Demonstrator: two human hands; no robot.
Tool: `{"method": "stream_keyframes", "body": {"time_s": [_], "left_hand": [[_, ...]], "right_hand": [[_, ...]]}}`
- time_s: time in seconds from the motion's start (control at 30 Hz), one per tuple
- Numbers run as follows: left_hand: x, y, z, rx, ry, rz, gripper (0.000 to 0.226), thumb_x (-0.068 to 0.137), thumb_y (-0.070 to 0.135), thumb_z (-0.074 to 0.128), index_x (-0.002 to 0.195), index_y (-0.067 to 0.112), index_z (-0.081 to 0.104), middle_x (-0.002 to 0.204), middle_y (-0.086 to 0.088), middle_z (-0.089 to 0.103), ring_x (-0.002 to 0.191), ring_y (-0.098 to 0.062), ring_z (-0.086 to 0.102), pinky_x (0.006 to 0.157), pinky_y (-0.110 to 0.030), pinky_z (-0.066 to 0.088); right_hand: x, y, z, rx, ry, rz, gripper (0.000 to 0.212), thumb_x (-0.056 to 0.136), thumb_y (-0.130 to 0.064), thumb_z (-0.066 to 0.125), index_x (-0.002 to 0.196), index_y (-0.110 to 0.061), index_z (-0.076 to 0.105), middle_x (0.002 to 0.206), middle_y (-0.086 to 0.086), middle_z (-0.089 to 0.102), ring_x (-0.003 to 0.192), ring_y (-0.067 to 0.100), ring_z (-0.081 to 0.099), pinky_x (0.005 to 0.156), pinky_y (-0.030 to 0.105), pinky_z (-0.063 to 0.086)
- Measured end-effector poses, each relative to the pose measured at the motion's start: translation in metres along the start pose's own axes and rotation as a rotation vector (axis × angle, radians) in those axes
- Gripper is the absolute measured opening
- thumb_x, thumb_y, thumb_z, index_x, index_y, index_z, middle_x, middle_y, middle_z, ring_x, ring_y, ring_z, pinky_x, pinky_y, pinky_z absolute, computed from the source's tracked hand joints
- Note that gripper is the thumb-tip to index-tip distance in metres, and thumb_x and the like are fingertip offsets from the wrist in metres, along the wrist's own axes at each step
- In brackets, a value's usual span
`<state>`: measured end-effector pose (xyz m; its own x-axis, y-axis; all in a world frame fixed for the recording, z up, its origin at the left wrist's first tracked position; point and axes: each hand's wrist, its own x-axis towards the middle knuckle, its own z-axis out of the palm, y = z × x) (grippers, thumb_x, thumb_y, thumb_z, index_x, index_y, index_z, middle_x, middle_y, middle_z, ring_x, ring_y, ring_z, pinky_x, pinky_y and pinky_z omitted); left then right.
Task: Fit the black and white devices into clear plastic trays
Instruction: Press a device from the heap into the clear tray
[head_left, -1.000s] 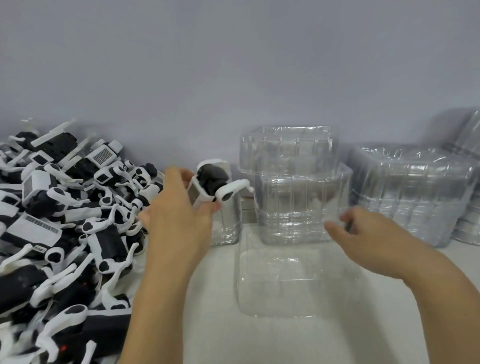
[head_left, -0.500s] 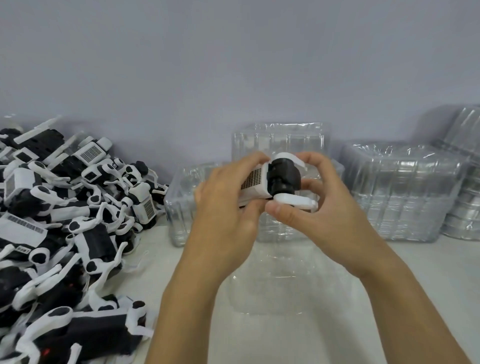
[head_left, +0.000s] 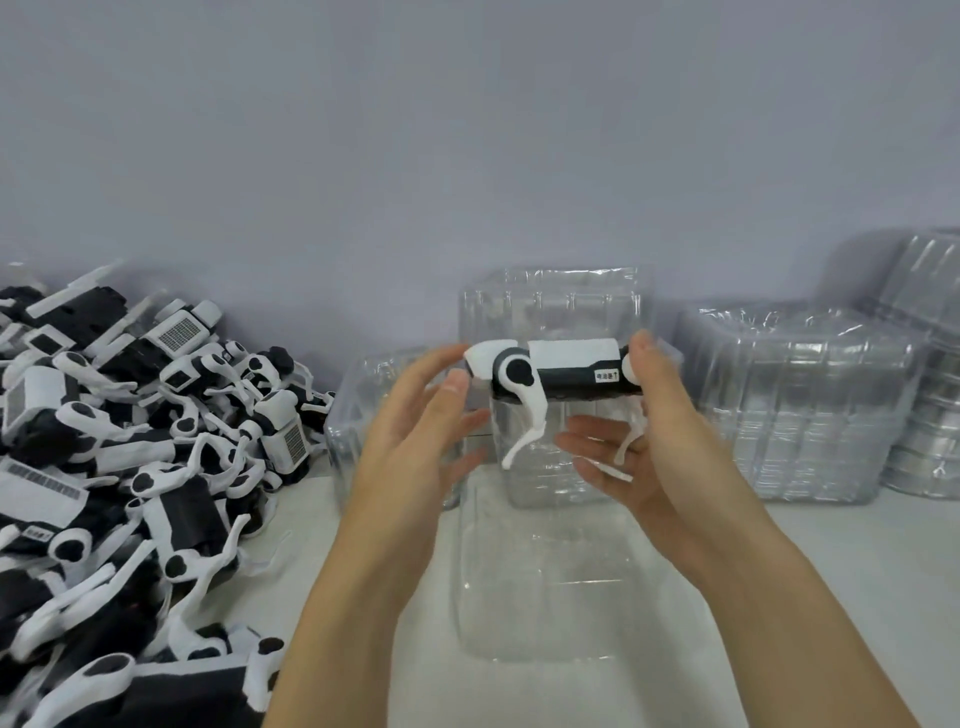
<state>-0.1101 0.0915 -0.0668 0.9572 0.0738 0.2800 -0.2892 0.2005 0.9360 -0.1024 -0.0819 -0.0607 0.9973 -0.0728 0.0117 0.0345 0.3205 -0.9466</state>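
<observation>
A black and white device (head_left: 563, 375), shaped like a small four-legged robot, hangs sideways in the air above a clear plastic tray (head_left: 550, 587) lying flat on the white table. My right hand (head_left: 649, 431) grips its right end, thumb on top and fingers curled underneath near a white leg. My left hand (head_left: 415, 441) is at the left end with relaxed, spread fingers; the thumb tip touches the device's white end.
A big heap of black and white devices (head_left: 119, 467) fills the left side. Stacks of clear trays (head_left: 556, 322) stand behind my hands, more tray stacks (head_left: 800, 405) at the right against the grey wall. A low clear tray (head_left: 353, 415) sits behind my left hand.
The device went from my left hand near the heap to both hands at centre. It now lies stretched out sideways, legs hanging down, with my left hand loosened.
</observation>
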Motion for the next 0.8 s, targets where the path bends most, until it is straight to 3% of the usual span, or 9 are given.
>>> {"method": "stream_keyframes", "body": {"time_s": [0.13,0.23,0.3,0.4,0.47,0.53,0.63,0.73,0.8], "left_hand": [[0.000,-0.001,0.005,-0.115,0.004,0.070,0.022,0.094,0.029,0.059,0.116,0.031,0.061,0.116,-0.007,0.072,0.096,-0.031,0.068,0.084,-0.046,0.058],[0.001,-0.003,0.001,-0.147,0.093,0.093,0.017,0.099,0.015,0.053,0.104,0.027,0.062,0.109,-0.011,0.072,0.086,-0.031,0.065,0.087,-0.054,0.055],[0.001,-0.004,-0.004,-0.118,0.146,0.120,0.025,0.101,0.008,0.050,0.099,0.029,0.063,0.103,-0.008,0.072,0.081,-0.028,0.066,0.077,-0.046,0.059],[0.002,-0.006,-0.007,-0.093,0.164,0.135,0.027,0.102,0.006,0.049,0.099,0.029,0.062,0.100,-0.007,0.072,0.078,-0.025,0.068,0.071,-0.041,0.059],[0.002,-0.007,-0.003,-0.096,0.113,0.129,0.026,0.101,0.006,0.049,0.099,0.028,0.062,0.099,-0.010,0.071,0.078,-0.025,0.068,0.065,-0.037,0.061],[0.002,-0.009,0.002,-0.098,0.045,0.128,0.028,0.101,0.006,0.049,0.099,0.030,0.064,0.098,-0.011,0.071,0.079,-0.024,0.068,0.060,-0.029,0.057],[0.004,-0.013,0.008,-0.112,0.024,0.088,0.021,0.100,0.011,0.052,0.107,0.026,0.066,0.094,-0.006,0.074,0.076,-0.019,0.070,0.060,-0.024,0.054],[0.008,-0.023,0.007,-0.006,0.064,-0.025,0.021,0.103,0.023,0.051,0.119,0.022,0.065,0.099,0.003,0.076,0.089,-0.012,0.072,0.072,-0.022,0.056],[0.010,-0.033,0.002,0.267,0.104,-0.046,0.020,0.102,0.026,0.054,0.116,0.024,0.068,0.107,0.009,0.074,0.099,0.000,0.068,0.085,-0.019,0.053]], "right_hand": [[-0.003,0.003,0.003,-0.112,-0.138,0.073,0.049,0.085,-0.074,0.048,0.098,-0.033,0.072,0.090,0.012,0.077,0.085,0.026,0.076,0.076,0.036,0.055],[-0.003,0.003,0.001,-0.346,-0.183,0.065,0.047,0.088,-0.072,0.046,0.098,-0.035,0.073,0.094,-0.003,0.077,0.082,0.013,0.075,0.073,0.026,0.056],[-0.002,0.003,-0.002,-0.563,-0.140,-0.062,0.035,0.089,-0.067,0.050,0.104,-0.040,0.067,0.097,-0.022,0.072,0.081,-0.006,0.069,0.064,0.011,0.050],[-0.001,0.003,-0.002,-0.807,-0.137,-0.341,0.039,0.085,-0.054,0.066,0.123,-0.048,0.056,0.116,-0.034,0.058,0.105,-0.020,0.052,0.077,0.004,0.041],[-0.001,0.006,0.002,-0.862,-0.188,-0.516,0.046,0.082,-0.043,0.076,0.124,-0.047,0.058,0.116,-0.033,0.057,0.111,-0.016,0.048,0.085,0.000,0.036],[0.001,0.009,0.005,-0.876,-0.192,-0.619,0.040,0.080,-0.032,0.080,0.115,-0.043,0.064,0.105,-0.027,0.062,0.104,-0.007,0.054,0.083,0.001,0.036],[0.006,0.013,-0.001,-0.819,-0.162,-0.600,0.035,0.081,-0.020,0.080,0.108,-0.038,0.067,0.100,-0.023,0.065,0.096,-0.002,0.058,0.077,0.006,0.040],[0.011,0.015,-0.013,-0.882,-0.089,-0.556,0.038,0.081,-0.019,0.081,0.111,-0.037,0.067,0.103,-0.020,0.065,0.099,-0.001,0.057,0.081,0.010,0.041],[0.014,0.016,-0.020,-1.002,-0.029,-0.524,0.038,0.081,-0.021,0.081,0.112,-0.038,0.067,0.106,-0.021,0.060,0.101,0.003,0.054,0.088,0.021,0.043]]}}
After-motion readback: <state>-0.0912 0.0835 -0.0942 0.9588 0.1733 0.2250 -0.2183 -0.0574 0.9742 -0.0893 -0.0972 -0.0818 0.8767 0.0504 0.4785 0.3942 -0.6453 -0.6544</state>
